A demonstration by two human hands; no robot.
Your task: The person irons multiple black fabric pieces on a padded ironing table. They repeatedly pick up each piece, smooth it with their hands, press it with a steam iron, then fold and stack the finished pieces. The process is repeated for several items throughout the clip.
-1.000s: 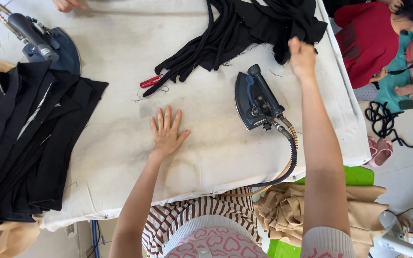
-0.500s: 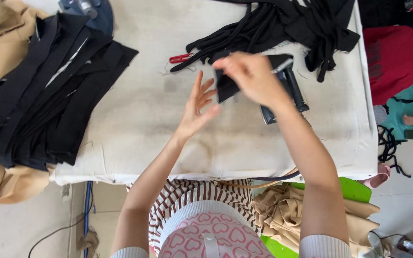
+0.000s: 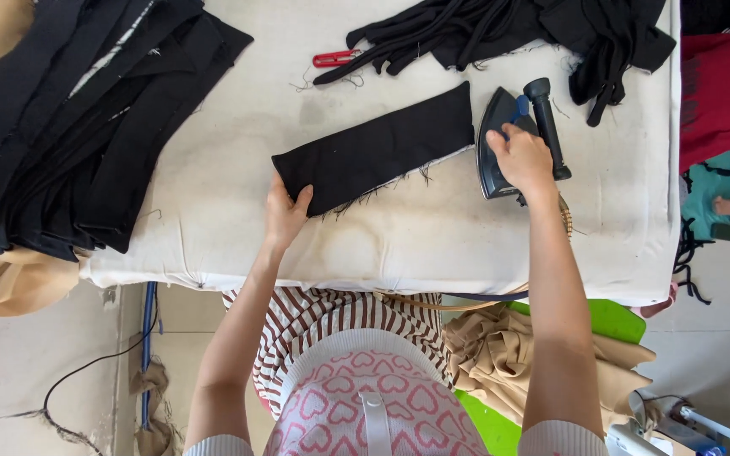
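A stack of black cut pieces is seen at the left, lying flat on the padded off-white surface, with tan cloth hanging below its edge. Further right, the near corner of a black strip is pinned flat by the left hand, fingers spread on the fabric. The strip is a woven rectangle with frayed threads along its lower edge; it lies slantwise at the middle of the surface. Behind it, a small red clipper and a heap of limp black strips are visible. At the right, the dark iron is gripped at its handle by the right hand, its tip just beside the strip's end. The step in hand appears to be pressing; a steady pass along the held-down strip would seem called for.
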